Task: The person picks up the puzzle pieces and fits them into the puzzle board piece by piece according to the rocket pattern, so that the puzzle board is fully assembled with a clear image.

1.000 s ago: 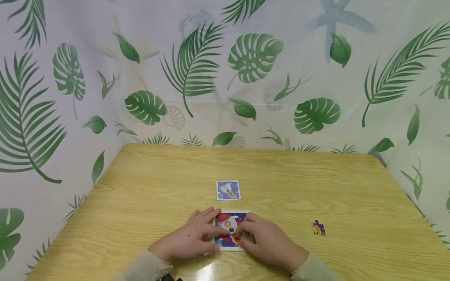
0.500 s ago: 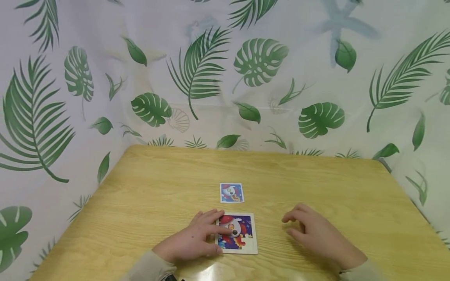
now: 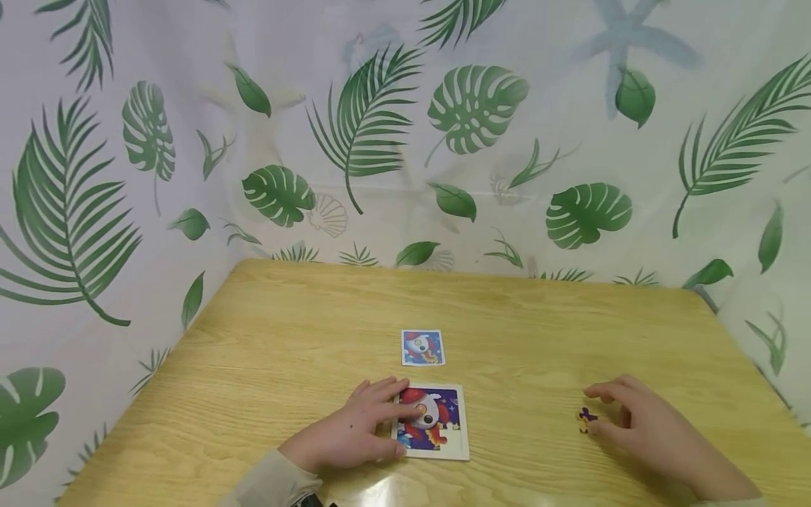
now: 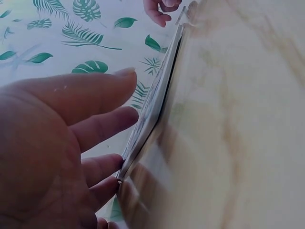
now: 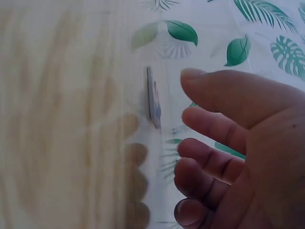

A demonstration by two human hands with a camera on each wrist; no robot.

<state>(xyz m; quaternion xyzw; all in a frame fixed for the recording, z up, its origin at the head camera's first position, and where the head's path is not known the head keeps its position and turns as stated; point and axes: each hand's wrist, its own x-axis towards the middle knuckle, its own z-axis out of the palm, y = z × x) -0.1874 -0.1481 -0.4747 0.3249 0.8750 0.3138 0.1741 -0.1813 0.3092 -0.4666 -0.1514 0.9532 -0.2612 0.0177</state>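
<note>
My left hand point(image 3: 364, 429) rests with spread, fairly straight fingers on the left side of a framed jigsaw puzzle point(image 3: 464, 436) with a rocket picture. A gap shows pale backing at the puzzle's lower right. In the left wrist view the puzzle's edge point(image 4: 164, 90) is seen side-on beside the fingertips. To the right, a loose jigsaw piece point(image 3: 586, 420), purple and orange, lies on the table. My right hand point(image 3: 652, 433) is over it, thumb near the piece and fingers gently bent. In the right wrist view thumb and fingers stand apart, with nothing between them.
A small picture card point(image 3: 423, 348) with a similar rocket lies behind the puzzle. All of this is on a wooden table point(image 3: 304, 317). A leaf-printed curtain point(image 3: 393, 141) hangs along the back and both sides.
My right hand has left the puzzle and moved right to the loose piece, uncovering the gap at the puzzle's lower right. My left hand stays on the puzzle. The head view has shifted slightly.
</note>
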